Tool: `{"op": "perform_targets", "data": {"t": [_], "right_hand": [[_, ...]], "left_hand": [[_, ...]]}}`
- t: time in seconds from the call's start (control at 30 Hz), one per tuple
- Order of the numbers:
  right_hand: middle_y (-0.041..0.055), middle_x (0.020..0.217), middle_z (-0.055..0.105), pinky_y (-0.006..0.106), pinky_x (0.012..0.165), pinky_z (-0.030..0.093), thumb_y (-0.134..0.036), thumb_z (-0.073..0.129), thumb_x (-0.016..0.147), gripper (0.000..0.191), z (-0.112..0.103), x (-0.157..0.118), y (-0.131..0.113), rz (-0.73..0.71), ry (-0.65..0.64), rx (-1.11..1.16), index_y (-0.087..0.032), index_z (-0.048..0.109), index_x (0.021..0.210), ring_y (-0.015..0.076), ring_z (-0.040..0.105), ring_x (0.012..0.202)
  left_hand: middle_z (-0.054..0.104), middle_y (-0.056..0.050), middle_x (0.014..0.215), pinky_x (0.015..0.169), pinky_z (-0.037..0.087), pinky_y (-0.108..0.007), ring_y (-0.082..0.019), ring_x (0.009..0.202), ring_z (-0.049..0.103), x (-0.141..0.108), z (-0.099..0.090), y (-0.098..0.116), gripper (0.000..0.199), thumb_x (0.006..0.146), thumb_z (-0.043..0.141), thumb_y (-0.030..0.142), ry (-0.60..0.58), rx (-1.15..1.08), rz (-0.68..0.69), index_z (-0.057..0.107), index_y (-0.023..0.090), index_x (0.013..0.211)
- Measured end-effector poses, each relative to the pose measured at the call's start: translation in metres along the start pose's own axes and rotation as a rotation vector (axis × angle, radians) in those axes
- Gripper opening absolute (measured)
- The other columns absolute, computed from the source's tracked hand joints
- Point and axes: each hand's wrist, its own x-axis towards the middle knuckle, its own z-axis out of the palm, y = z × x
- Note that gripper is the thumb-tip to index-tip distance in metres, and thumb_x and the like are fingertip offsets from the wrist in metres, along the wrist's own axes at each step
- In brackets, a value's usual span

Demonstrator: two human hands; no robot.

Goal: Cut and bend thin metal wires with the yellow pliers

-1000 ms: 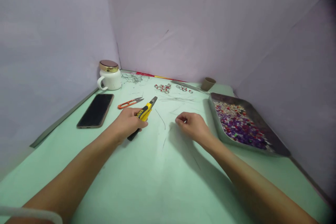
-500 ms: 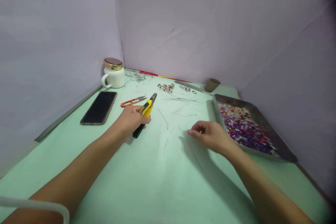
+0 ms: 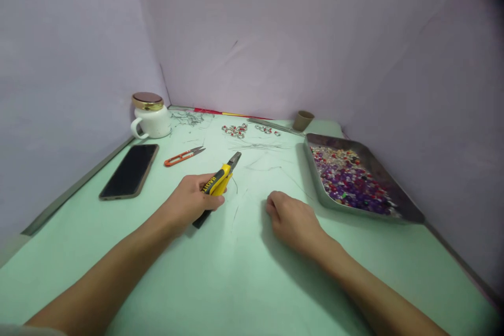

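My left hand [image 3: 197,199] is wrapped round yellow-and-black pliers [image 3: 220,181], whose metal jaws point up and away to the right. My right hand [image 3: 289,218] is closed low over the green table [image 3: 220,283], its fingertips curled under. Whether a thin wire is between those fingers is too small to tell. Short loose wires [image 3: 258,146] lie on the table beyond both hands. Behind them are small clusters of red and clear beaded pieces [image 3: 235,130].
Orange thread snips [image 3: 184,156] and a dark phone [image 3: 129,172] lie at the left, near a lidded white mug [image 3: 151,122]. A metal tray [image 3: 411,210] of mixed beads stands at the right. A brown cup [image 3: 303,121] is at the back, beside tangled wire [image 3: 189,117] farther left.
The view has shifted, so most objects appear farther left. My right hand has moved left and its fingers have curled further down. My left hand still holds the pliers, now nearer me.
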Motion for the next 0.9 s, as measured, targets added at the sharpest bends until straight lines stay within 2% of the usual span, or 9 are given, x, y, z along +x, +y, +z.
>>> {"op": "perform_targets", "data": {"t": [0.07, 0.2, 0.27, 0.33, 0.43, 0.57, 0.67, 0.8, 0.9], "right_hand": [[0.0013, 0.062, 0.053, 0.025, 0.049, 0.024, -0.021, 0.042, 0.078, 0.01, 0.0, 0.005, 0.006, 0.045, 0.013, 0.286, -0.019, 0.047, 0.07, 0.0142, 0.046, 0.055], [-0.0055, 0.05, 0.039, 0.021, 0.041, 0.027, -0.031, 0.044, 0.077, 0.017, 0.002, 0.015, 0.02, 0.092, -0.166, 1.083, -0.02, 0.041, 0.064, 0.0089, 0.034, 0.042], [-0.006, 0.052, 0.038, 0.02, 0.038, 0.026, -0.03, 0.05, 0.073, 0.016, 0.002, 0.017, 0.024, 0.099, -0.202, 1.328, -0.02, 0.042, 0.064, 0.0075, 0.033, 0.041], [-0.0057, 0.054, 0.039, 0.019, 0.036, 0.025, -0.029, 0.052, 0.071, 0.014, 0.001, 0.016, 0.025, 0.114, -0.2, 1.436, -0.019, 0.043, 0.064, 0.007, 0.033, 0.042], [-0.0065, 0.049, 0.037, 0.019, 0.034, 0.021, -0.028, 0.051, 0.07, 0.017, 0.0, 0.016, 0.024, 0.173, -0.156, 1.343, -0.019, 0.042, 0.059, 0.0065, 0.03, 0.039], [-0.0074, 0.041, 0.036, 0.021, 0.036, 0.021, -0.029, 0.051, 0.069, 0.017, 0.002, 0.018, 0.02, 0.216, -0.047, 0.914, -0.019, 0.045, 0.056, 0.0064, 0.028, 0.036], [-0.0036, 0.049, 0.048, 0.022, 0.043, 0.03, -0.031, 0.053, 0.068, 0.015, 0.004, 0.02, 0.017, 0.178, 0.018, 0.703, -0.018, 0.053, 0.062, 0.0089, 0.039, 0.043], [0.0, 0.065, 0.061, 0.024, 0.054, 0.036, -0.031, 0.051, 0.071, 0.015, 0.003, 0.025, 0.003, 0.091, 0.124, 0.488, -0.019, 0.06, 0.074, 0.0129, 0.051, 0.057], [0.001, 0.07, 0.064, 0.024, 0.055, 0.035, -0.03, 0.049, 0.073, 0.016, 0.002, 0.034, -0.019, 0.006, 0.079, 0.341, -0.021, 0.062, 0.074, 0.014, 0.054, 0.062]], "left_hand": [[0.059, -0.002, 0.071, 0.059, 0.042, -0.031, -0.02, 0.071, 0.056, -0.002, 0.0, 0.003, 0.017, 0.056, 0.058, 0.019, -0.046, -0.031, -0.005, 0.058, 0.017, 0.073], [0.056, 0.0, 0.07, 0.065, 0.042, -0.031, -0.02, 0.079, 0.055, -0.003, -0.002, 0.004, 0.021, 0.051, 0.052, 0.007, -0.127, -0.113, -0.04, 0.056, 0.018, 0.069], [0.055, 0.0, 0.071, 0.063, 0.041, -0.03, -0.02, 0.077, 0.054, -0.003, -0.002, 0.005, 0.024, 0.049, 0.049, 0.005, -0.144, -0.111, -0.056, 0.056, 0.017, 0.068], [0.055, 0.0, 0.071, 0.061, 0.04, -0.03, -0.019, 0.075, 0.054, -0.003, -0.003, 0.005, 0.024, 0.049, 0.049, 0.005, -0.152, -0.09, -0.061, 0.055, 0.017, 0.068], [0.055, 0.0, 0.071, 0.064, 0.041, -0.031, -0.02, 0.077, 0.054, 0.0, -0.008, 0.006, 0.022, 0.05, 0.05, 0.006, -0.099, -0.059, -0.068, 0.055, 0.017, 0.068], [0.057, -0.003, 0.081, 0.074, 0.043, -0.036, -0.023, 0.086, 0.055, 0.005, -0.021, 0.002, 0.025, 0.052, 0.055, 0.01, 0.077, -0.042, -0.032, 0.057, 0.017, 0.075], [0.058, -0.004, 0.081, 0.071, 0.044, -0.036, -0.024, 0.085, 0.056, 0.008, -0.027, -0.002, 0.026, 0.05, 0.055, 0.009, 0.14, -0.033, 0.02, 0.058, 0.016, 0.076], [0.057, -0.002, 0.07, 0.066, 0.043, -0.034, -0.023, 0.078, 0.056, 0.007, -0.027, -0.002, 0.022, 0.049, 0.052, 0.009, 0.155, 0.002, 0.07, 0.057, 0.017, 0.069], [0.056, -0.001, 0.068, 0.06, 0.04, -0.031, -0.02, 0.071, 0.055, 0.004, -0.025, 0.001, 0.019, 0.049, 0.051, 0.01, 0.155, 0.063, 0.08, 0.058, 0.017, 0.066]]}}
